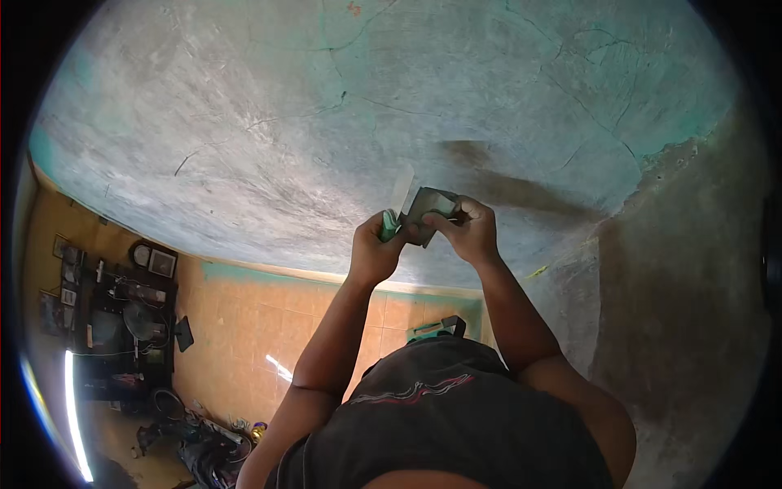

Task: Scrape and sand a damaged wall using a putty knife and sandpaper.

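In front of the wall, my left hand [375, 254] is closed round the green handle of a putty knife [401, 191], whose pale blade points up toward the wall. My right hand [472, 235] pinches a dark flat piece with a pale green part [423, 202] between thumb and fingers. The two hands are close together, and the left fingers reach the dark piece's lower edge. What exactly the dark piece is I cannot make out. Beyond it is the worn, cracked grey and turquoise wall [309, 122], with a brown damp-looking patch [529, 191].
Orange tiles [252, 318] cover the floor below the wall. A dark shelf unit [126, 318] with framed pictures and other items stands at left. Beneath it lies dark clutter [208, 448]. A bare grey wall surface [676, 285] is at right. A green object [436, 328] sits beyond my dark shirt.
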Available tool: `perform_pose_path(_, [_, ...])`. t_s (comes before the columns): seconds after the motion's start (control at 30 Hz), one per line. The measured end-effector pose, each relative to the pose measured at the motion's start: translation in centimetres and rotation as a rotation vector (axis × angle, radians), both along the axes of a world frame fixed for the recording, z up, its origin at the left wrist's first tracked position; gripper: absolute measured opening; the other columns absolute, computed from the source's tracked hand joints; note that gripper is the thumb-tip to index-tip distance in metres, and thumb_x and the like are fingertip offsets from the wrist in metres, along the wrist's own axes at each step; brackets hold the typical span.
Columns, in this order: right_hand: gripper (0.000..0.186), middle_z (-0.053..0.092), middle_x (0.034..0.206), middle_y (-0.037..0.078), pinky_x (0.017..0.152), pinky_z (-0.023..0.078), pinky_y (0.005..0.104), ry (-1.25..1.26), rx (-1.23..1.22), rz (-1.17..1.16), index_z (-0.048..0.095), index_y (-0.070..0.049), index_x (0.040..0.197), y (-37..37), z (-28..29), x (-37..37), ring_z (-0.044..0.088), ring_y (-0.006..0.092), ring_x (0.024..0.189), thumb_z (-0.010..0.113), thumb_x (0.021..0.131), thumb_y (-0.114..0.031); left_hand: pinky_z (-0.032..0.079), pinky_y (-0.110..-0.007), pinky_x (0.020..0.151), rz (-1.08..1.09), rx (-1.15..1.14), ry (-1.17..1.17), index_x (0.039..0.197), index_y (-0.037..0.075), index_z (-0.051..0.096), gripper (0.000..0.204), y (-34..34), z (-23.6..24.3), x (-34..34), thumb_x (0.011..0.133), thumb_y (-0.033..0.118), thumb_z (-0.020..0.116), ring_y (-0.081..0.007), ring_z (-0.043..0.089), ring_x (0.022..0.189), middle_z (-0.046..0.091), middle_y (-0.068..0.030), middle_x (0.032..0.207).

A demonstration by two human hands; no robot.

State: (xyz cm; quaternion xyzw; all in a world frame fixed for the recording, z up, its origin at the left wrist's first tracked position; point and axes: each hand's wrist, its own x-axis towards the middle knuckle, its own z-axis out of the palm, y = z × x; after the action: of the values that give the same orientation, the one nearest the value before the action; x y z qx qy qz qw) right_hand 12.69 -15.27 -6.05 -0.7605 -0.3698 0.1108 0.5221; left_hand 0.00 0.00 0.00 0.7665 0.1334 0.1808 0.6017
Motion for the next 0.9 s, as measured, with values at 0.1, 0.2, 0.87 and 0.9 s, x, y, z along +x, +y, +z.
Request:
perform_pose_path(0.1, [0.059, 0.068, 0.097, 0.01, 0.072, 0.054, 0.0245, 0.031, 0.338, -0.087, 0.043, -0.003, 0.131, 1.1, 4.4, -1.9, 0.066, 0.0143, 0.083, 0.074, 0.081, 0.002, 0.039, -0.023, 0.051, 0.045, -0.007, -0.045, 0.087, 0.004, 0.066, 0.008, -0.5, 0.7, 0.8, 0.084, 0.01, 0.071, -0.0043, 0.047, 0.056, 0.059, 0.0024, 0.067])
perform_pose_path(0.2, [0.021, 0.065, 0.071, 0.004, 0.064, 0.054, 0.0276, 0.305, 0.836, -0.283, 0.061, 0.004, 0.076, 4.6, 7.7, -3.2, 0.066, 0.0124, 0.072, 0.079, 0.078, -0.007, 0.046, -0.026, 0.063, 0.207, -0.047, -0.129, 0.084, 0.0, 0.065, 0.006, 1.1, 1.6, 1.7, 0.083, 0.005, 0.069, -0.0075, 0.057, 0.067, 0.065, -0.0029, 0.071])
perform_pose_path(0.87, [0.035, 0.059, 0.055, 0.01, 0.046, 0.043, 0.0298, -0.402, 0.357, -0.51, 0.061, -0.002, 0.062, 7.7, 12.2, 0.3, 0.049, 0.0151, 0.045, 0.08, 0.077, -0.027, 0.029, -0.05, 0.112, 0.31, 0.745, -0.565, 0.136, -0.001, 0.047, 0.066, 0.0, 0.4, 5.5, 0.071, -0.004, 0.057, -0.0435, 0.035, 0.137, 0.043, -0.0203, 0.146])
perform_pose_path(0.9, [0.038, 0.057, 0.053, 0.011, 0.045, 0.042, 0.0307, -0.561, 0.307, -0.559, 0.059, -0.002, 0.059, 7.9, 12.6, 0.5, 0.048, 0.0177, 0.043, 0.081, 0.076, -0.028, 0.026, -0.052, 0.114, 0.314, 0.778, -0.544, 0.136, -0.003, 0.046, 0.065, -0.1, 0.7, 5.4, 0.072, -0.003, 0.057, -0.0439, 0.03, 0.14, 0.042, -0.0211, 0.146])
